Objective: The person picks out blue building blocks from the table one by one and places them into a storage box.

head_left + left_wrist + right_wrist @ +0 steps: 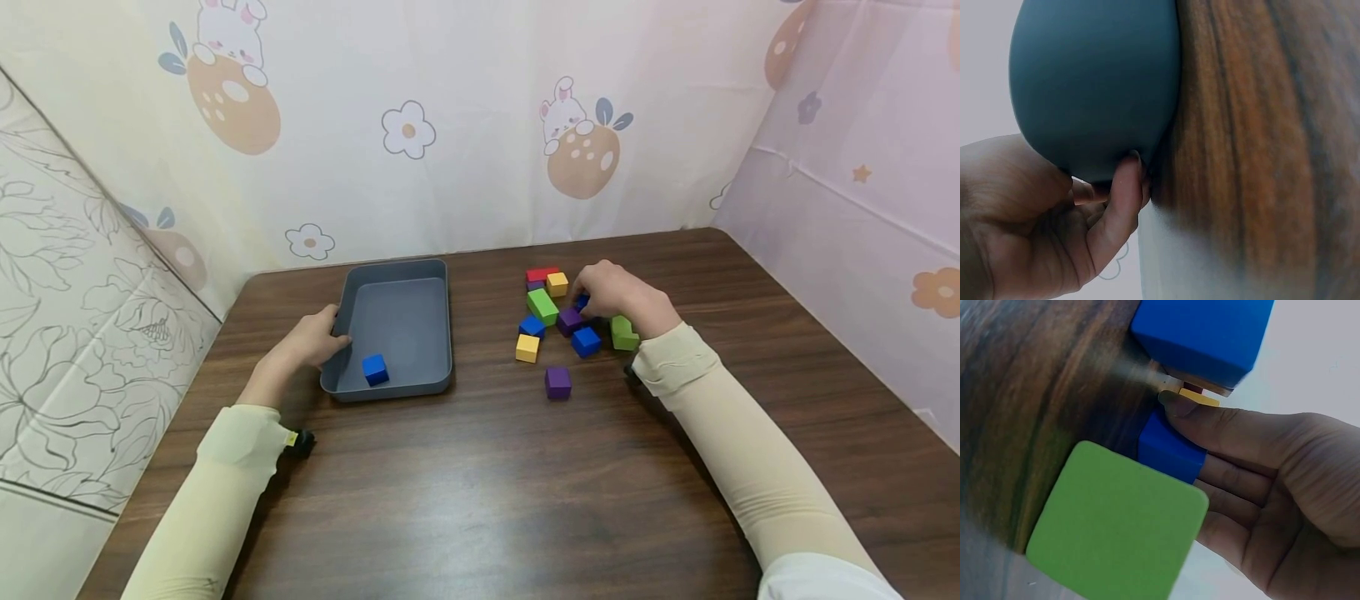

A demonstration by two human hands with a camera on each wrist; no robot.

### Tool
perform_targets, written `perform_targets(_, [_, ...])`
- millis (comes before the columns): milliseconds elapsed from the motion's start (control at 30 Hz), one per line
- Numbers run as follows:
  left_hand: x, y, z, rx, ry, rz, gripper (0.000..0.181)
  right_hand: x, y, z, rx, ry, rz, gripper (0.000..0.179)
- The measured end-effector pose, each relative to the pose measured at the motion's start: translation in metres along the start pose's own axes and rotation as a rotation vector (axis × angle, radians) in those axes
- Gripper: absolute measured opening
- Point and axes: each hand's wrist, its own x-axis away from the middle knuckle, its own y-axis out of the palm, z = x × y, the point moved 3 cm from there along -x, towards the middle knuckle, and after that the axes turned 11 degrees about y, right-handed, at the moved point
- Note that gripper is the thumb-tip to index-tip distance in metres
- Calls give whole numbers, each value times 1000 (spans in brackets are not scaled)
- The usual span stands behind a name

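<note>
My left hand (306,340) grips the left wall of a grey tray (448,333), thumb over the rim and fingers outside and beneath it. Its curled fingers (1116,219) show at the tray's outer side in the left wrist view. Inside the tray, near its front, lies one blue cube (375,370). Among the blocks on the right, my right hand (618,292) pinches another blue cube (1172,447) between thumb and fingers; the hand mostly hides it in the head view. A green block (623,333) and a purple cube (570,321) lie close by.
Loose blocks lie around the right hand: blue cubes (586,342), yellow cubes (527,348), a long green block (542,307), a red block (542,274) and a purple cube (558,382) nearer the front. A patterned curtain (480,192) hangs behind the brown table (450,500).
</note>
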Motion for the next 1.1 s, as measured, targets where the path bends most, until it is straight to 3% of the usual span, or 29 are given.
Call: perform_targets(1100, [-1,0,-1,9,3,-5,66,1,-1,-1,6,7,-16,28])
